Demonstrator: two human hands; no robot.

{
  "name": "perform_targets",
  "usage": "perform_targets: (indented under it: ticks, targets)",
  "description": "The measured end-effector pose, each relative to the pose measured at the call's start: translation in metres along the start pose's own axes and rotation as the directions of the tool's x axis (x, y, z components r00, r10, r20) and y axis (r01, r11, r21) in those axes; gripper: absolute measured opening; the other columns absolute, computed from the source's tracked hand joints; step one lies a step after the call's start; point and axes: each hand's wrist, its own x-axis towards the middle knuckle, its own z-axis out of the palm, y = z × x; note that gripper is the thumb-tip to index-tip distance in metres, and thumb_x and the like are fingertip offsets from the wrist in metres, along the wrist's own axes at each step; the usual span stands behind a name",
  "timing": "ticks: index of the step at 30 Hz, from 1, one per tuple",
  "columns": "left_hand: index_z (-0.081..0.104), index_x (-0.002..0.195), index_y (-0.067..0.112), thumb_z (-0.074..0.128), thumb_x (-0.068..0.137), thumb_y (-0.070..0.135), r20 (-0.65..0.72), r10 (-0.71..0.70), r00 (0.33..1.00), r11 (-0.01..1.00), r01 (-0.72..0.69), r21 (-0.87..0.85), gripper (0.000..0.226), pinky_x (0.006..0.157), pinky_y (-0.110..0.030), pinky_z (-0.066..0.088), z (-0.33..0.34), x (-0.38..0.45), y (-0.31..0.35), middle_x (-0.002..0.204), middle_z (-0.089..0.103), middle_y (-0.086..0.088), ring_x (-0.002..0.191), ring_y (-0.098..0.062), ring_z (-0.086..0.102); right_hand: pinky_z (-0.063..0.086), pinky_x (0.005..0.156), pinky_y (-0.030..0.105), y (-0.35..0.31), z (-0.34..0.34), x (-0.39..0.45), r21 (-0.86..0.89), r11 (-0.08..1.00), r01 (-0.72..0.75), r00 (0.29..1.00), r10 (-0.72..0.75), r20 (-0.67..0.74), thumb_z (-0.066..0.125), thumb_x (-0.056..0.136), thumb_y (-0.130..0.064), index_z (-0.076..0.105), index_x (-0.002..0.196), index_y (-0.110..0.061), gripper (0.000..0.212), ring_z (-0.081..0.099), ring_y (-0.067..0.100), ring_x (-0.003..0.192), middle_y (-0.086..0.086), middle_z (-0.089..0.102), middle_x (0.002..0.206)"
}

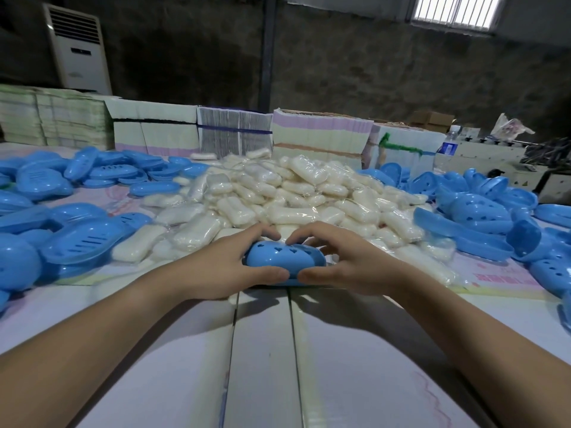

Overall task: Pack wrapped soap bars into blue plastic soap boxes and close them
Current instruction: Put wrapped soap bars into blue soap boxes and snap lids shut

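A blue plastic soap box with heart-shaped holes in its lid lies on the table in front of me, lid down on its base. My left hand grips its left side, thumb along the front edge and fingers curled over the top. My right hand grips the right side the same way, and the two thumbs nearly meet at the front. Whatever is inside the box is hidden. Just beyond it lies a large heap of white wrapped soap bars.
Several loose blue box halves lie to the left and more blue halves to the right. Stacks of flat cartons line the back of the table. A water bottle stands at the back right. White boards cover the near table.
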Motion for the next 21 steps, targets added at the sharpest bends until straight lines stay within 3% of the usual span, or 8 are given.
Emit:
perform_targets:
  ticks: [5,8,12,21]
  targets:
    - [0.054,0.123,0.042,0.082,0.079,0.036,-0.068,0.037,0.997,0.993,-0.044,-0.111,0.052,0.071,-0.011,0.05,0.0027,0.0,0.0022,0.111,0.063,0.018,0.091,0.007,0.063,0.052,0.092,0.038,-0.0001,-0.0029,-0.0003,0.046,0.999,0.015,0.997,-0.012,-0.08,0.08,0.069,-0.032,0.062,0.103,-0.038,0.04,0.062,0.011,0.103,-0.019,0.06,0.108]
    - [0.055,0.122,0.042,0.085,0.078,0.03,-0.068,0.045,0.997,0.987,-0.055,-0.152,0.055,0.071,-0.014,0.053,0.0056,0.0005,0.003,0.11,0.063,0.019,0.093,0.002,0.065,0.052,0.092,0.033,0.0018,-0.0077,-0.0014,-0.008,1.0,0.022,0.998,-0.023,-0.065,0.08,0.069,-0.034,0.06,0.107,-0.04,0.043,0.058,0.007,0.107,-0.022,0.057,0.111]
    - [0.05,0.125,0.047,0.084,0.079,0.031,-0.011,0.066,0.998,0.997,-0.066,-0.027,0.06,0.079,-0.017,0.055,0.0056,-0.0001,0.0014,0.113,0.062,0.02,0.095,0.004,0.064,0.049,0.087,0.025,0.0016,-0.0082,-0.0035,-0.09,0.995,0.037,0.999,-0.038,-0.013,0.08,0.072,-0.035,0.06,0.113,-0.043,0.047,0.052,0.008,0.11,-0.014,0.052,0.117]
    - [0.047,0.122,0.054,0.082,0.076,0.043,-0.031,0.036,0.999,0.999,-0.036,0.001,0.059,0.086,-0.027,0.057,0.0052,0.0009,-0.0004,0.114,0.063,0.016,0.094,-0.002,0.066,0.042,0.086,0.017,-0.0029,-0.0064,-0.0036,-0.117,0.991,0.065,0.997,-0.071,-0.04,0.084,0.075,-0.018,0.065,0.114,-0.023,0.044,0.054,0.012,0.106,0.001,0.055,0.117]
